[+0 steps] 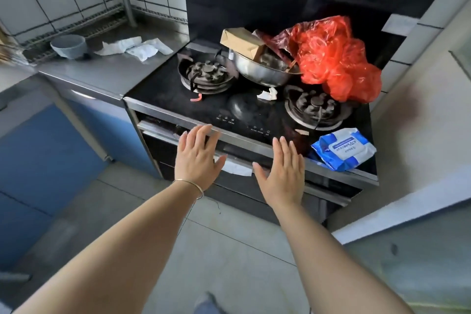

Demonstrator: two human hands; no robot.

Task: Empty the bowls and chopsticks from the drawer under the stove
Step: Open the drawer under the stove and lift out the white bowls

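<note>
Opening step: left hand (196,158) and right hand (281,173), fingers straight and holding nothing, reach at frame centre toward the shut black glass-fronted drawer (158,146) under the black gas stove (254,112); bowls and chopsticks unseen, presumably inside; next, pull its handle.

Red bag (334,58), wipes pack (344,148)
</note>
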